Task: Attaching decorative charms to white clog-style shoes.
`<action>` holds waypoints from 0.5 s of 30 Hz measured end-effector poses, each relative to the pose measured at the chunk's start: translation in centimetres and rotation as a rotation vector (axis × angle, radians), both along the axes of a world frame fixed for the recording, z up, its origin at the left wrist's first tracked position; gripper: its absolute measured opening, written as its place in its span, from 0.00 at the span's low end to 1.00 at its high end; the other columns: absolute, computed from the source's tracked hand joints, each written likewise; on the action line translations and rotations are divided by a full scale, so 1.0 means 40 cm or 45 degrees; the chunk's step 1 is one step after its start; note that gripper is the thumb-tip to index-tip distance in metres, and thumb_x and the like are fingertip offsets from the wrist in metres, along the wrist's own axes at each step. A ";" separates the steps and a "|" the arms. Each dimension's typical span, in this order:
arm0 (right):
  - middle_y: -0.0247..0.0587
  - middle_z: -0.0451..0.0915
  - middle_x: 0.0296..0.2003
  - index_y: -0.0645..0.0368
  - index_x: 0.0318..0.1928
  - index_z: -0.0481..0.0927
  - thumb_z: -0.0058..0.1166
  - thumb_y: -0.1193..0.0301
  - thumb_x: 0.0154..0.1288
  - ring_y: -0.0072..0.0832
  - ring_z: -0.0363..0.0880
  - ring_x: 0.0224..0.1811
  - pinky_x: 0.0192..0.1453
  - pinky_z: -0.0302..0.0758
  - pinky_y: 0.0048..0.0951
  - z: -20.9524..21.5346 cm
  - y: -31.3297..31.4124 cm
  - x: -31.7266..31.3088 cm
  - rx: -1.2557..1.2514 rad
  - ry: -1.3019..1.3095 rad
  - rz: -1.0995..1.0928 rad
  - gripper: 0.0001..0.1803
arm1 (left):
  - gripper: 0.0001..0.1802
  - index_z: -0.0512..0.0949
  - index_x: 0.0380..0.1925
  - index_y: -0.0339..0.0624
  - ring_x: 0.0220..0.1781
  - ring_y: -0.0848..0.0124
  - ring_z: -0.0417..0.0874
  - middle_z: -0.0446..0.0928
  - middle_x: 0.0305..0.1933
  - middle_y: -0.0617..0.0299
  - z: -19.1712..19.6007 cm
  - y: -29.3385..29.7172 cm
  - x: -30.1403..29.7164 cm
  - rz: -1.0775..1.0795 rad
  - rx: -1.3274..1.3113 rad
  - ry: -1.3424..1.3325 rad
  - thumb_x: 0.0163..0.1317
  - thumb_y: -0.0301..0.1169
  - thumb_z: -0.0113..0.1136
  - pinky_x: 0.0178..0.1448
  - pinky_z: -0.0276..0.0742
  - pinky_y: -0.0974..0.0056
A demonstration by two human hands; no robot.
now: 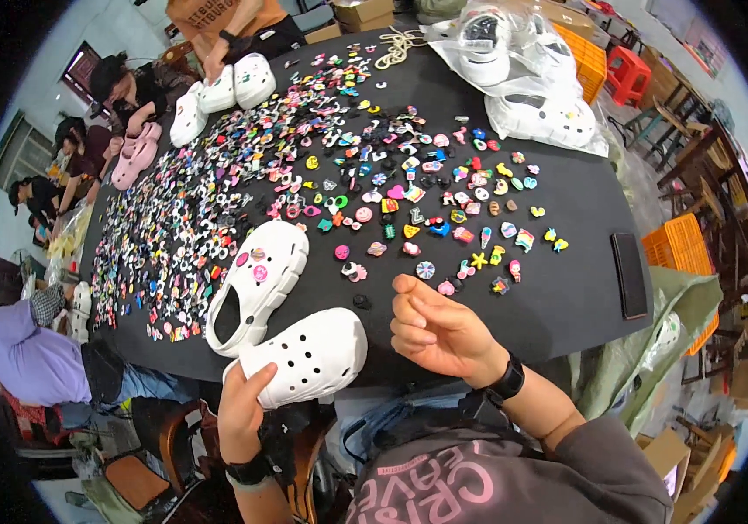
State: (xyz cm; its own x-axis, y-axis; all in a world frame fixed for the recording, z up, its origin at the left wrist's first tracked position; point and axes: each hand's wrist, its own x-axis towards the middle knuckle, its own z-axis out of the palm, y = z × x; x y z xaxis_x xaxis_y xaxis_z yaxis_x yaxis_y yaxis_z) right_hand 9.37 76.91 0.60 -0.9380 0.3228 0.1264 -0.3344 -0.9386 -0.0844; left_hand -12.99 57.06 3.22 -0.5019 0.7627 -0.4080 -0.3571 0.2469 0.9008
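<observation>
My left hand [243, 406] grips a white clog [326, 354] by its heel side, thumb on top. Holes dot the clog's toe, and no charms show in them. Against it lies a second white clog [282, 249] on the black table, with a few pink and round charms in its toe. My right hand [444, 332] hovers at the table's near edge, fingers curled and thumb drawn in toward the index finger. Whatever may be between them cannot be made out. Just beyond it are a blue-white round charm [425, 270] and a yellow star charm [479, 260].
Heaps of small colourful shoe charms [190, 201] cover the table's left and middle. A black phone [629, 275] lies at the right edge. Bagged white clogs [540, 118] stand at the far right. Co-workers handle white clogs [253, 80] and a pink clog [136, 157] across the table.
</observation>
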 end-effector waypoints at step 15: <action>0.32 0.67 0.32 0.54 0.57 0.65 0.43 0.68 0.72 0.21 0.62 0.29 0.37 0.61 0.22 -0.005 -0.001 -0.013 0.090 0.091 0.016 0.15 | 0.17 0.71 0.52 0.27 0.49 0.67 0.80 0.78 0.49 0.53 0.012 -0.046 0.002 0.066 0.018 0.319 0.64 0.23 0.53 0.53 0.74 0.65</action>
State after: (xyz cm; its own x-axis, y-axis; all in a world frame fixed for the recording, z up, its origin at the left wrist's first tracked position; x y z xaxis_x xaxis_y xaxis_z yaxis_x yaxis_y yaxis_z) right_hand 8.87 76.86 0.39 -0.9298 0.2987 0.2152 -0.3300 -0.9354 -0.1272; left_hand -12.91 55.20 3.72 -0.6245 0.7380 -0.2557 -0.1342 0.2211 0.9660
